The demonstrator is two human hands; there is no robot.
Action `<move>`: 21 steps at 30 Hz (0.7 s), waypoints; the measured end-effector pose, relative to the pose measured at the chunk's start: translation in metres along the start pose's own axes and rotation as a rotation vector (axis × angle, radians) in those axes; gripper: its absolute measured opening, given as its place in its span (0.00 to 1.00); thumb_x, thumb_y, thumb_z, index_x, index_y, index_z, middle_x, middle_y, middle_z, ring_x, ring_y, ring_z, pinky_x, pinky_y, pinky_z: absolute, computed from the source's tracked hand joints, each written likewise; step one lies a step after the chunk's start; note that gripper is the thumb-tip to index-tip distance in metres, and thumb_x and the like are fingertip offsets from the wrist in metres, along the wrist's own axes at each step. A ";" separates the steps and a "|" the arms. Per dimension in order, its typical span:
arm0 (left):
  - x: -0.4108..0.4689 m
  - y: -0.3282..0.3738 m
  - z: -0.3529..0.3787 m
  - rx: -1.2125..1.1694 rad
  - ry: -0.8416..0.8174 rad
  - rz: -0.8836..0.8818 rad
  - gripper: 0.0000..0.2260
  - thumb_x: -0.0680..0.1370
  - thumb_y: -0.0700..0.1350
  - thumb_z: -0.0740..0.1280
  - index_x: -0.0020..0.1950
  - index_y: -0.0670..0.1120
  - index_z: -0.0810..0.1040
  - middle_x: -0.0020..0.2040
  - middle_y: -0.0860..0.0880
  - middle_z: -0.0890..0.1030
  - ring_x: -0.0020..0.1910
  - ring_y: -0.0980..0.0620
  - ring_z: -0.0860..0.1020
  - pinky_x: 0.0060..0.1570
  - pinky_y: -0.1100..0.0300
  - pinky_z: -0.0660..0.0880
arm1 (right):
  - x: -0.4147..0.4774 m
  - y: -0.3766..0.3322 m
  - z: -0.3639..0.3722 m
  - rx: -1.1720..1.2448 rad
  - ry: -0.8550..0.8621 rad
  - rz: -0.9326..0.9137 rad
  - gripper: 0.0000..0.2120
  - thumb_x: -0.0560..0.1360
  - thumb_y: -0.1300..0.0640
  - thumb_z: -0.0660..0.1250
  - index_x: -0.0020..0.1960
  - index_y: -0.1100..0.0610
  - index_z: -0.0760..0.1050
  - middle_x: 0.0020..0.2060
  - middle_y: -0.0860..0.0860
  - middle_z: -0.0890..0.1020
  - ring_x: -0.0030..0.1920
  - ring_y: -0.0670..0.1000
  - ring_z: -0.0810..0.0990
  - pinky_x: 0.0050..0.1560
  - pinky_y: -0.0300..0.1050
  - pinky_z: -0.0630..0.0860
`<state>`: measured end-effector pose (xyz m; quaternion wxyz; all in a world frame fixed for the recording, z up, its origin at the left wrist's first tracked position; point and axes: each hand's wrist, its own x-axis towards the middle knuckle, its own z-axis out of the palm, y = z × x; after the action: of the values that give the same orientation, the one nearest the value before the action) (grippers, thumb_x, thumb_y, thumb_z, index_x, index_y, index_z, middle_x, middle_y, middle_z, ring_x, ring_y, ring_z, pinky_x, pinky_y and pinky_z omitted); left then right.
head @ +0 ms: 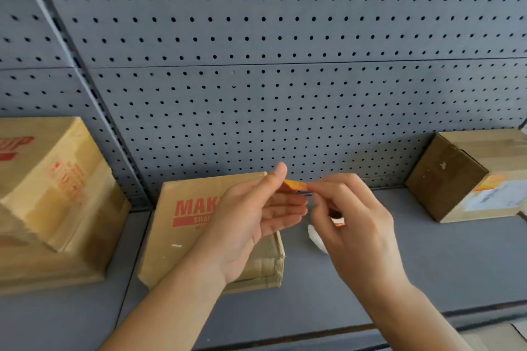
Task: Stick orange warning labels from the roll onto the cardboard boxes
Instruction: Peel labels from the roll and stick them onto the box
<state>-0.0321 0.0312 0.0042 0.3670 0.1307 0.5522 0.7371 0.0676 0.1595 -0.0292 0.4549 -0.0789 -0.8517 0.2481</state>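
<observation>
The middle box (182, 239) on the grey shelf (370, 279) carries red print that reads "MAK" before the left hand (253, 216) covers the rest; a red bar under it shows "SHA", and the smaller line below is too small to read. The left box (54, 202) has red lettering ending in "UP" at the frame's edge and more red text on its side, too blurred to make out. The right box (467, 177) already bears an orange label (492, 183) beside a white shipping sticker whose print cannot be read. Both hands are raised above the middle box, holding one orange label (296, 185) between them: the left thumb and fingers pinch its left end, and the right hand (350, 216) pinches its right end with thumb and forefinger. The roll (338, 221) peeks out from under the right hand's curled fingers, with white backing (316, 238) trailing below it. The shelf lies bare between the middle and right boxes and along its front edge, and a pegboard (285, 65) closes off the back.
</observation>
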 end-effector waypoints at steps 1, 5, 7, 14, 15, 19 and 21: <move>-0.002 0.000 -0.005 -0.008 0.008 0.004 0.16 0.79 0.53 0.68 0.51 0.40 0.85 0.48 0.39 0.87 0.46 0.45 0.86 0.50 0.55 0.84 | -0.001 -0.003 0.003 0.005 -0.025 -0.004 0.07 0.79 0.59 0.66 0.53 0.57 0.83 0.49 0.48 0.81 0.43 0.45 0.80 0.44 0.44 0.79; -0.010 0.002 -0.027 0.041 0.116 0.027 0.10 0.81 0.42 0.68 0.55 0.38 0.84 0.47 0.38 0.86 0.42 0.47 0.85 0.45 0.57 0.85 | -0.003 -0.015 0.014 0.093 -0.175 0.010 0.07 0.79 0.55 0.67 0.52 0.55 0.83 0.53 0.46 0.80 0.47 0.41 0.81 0.48 0.37 0.77; -0.015 0.002 -0.039 0.090 0.174 0.030 0.08 0.81 0.40 0.68 0.54 0.37 0.84 0.48 0.37 0.87 0.40 0.48 0.84 0.41 0.58 0.84 | -0.002 -0.025 0.018 0.292 -0.266 0.177 0.05 0.78 0.59 0.71 0.52 0.52 0.83 0.55 0.45 0.79 0.51 0.45 0.83 0.49 0.30 0.75; -0.036 0.005 -0.076 0.196 0.249 0.026 0.08 0.81 0.42 0.69 0.54 0.37 0.83 0.45 0.40 0.88 0.39 0.48 0.86 0.43 0.57 0.85 | 0.016 -0.046 0.042 0.758 -0.477 0.781 0.04 0.79 0.57 0.69 0.51 0.56 0.82 0.35 0.51 0.82 0.35 0.50 0.79 0.36 0.39 0.77; -0.037 0.005 -0.080 0.188 0.255 0.029 0.08 0.81 0.42 0.69 0.54 0.38 0.83 0.45 0.41 0.88 0.40 0.48 0.86 0.43 0.57 0.85 | 0.018 -0.047 0.048 0.756 -0.511 0.787 0.05 0.79 0.57 0.69 0.49 0.57 0.82 0.32 0.53 0.80 0.33 0.51 0.76 0.34 0.39 0.75; -0.038 0.009 -0.095 0.189 0.282 0.035 0.08 0.81 0.42 0.68 0.53 0.38 0.83 0.44 0.42 0.88 0.41 0.46 0.87 0.47 0.53 0.85 | 0.029 -0.050 0.067 0.687 -0.598 0.763 0.07 0.79 0.56 0.70 0.43 0.58 0.81 0.28 0.55 0.77 0.29 0.52 0.72 0.32 0.42 0.72; -0.036 0.012 -0.103 0.246 0.322 0.072 0.08 0.81 0.44 0.69 0.51 0.40 0.84 0.43 0.43 0.88 0.40 0.48 0.87 0.45 0.55 0.84 | 0.035 -0.051 0.077 0.658 -0.614 0.743 0.07 0.78 0.56 0.70 0.43 0.58 0.81 0.27 0.55 0.77 0.28 0.52 0.72 0.32 0.44 0.71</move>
<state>-0.0732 -0.0687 -0.0140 0.2287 0.0744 0.6846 0.6881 -0.0106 0.1005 -0.0143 0.0703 -0.1513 -0.7381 0.6538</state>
